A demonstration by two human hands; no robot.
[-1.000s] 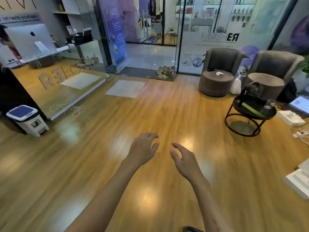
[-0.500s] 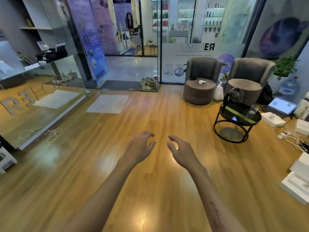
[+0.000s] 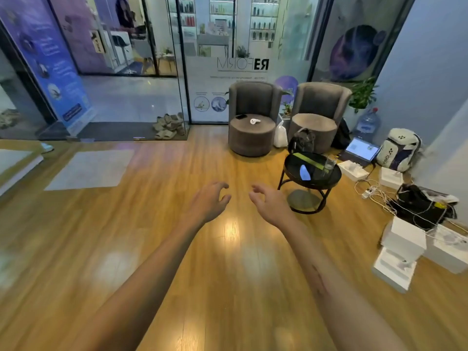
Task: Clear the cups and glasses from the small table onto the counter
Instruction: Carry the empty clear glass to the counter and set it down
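A small round black table stands on the wooden floor to the right of centre. One clear drinking glass stands near its right edge, beside a yellow-green strip on the dark top. My left hand and my right hand are stretched out in front of me over the floor, fingers loosely curled and holding nothing. Both hands are short of the table, to its left. The counter is almost out of view at the left edge.
Two grey armchairs stand behind the table, with a black bag between them and it. White boxes, cables, a laptop, a backpack and a water jug crowd the floor at right. Glass walls run along the back.
The view has swung right and closer to the small table, which now sits nearer the centre and larger. The counter has slid off the left edge. Both hands stay held out, empty.
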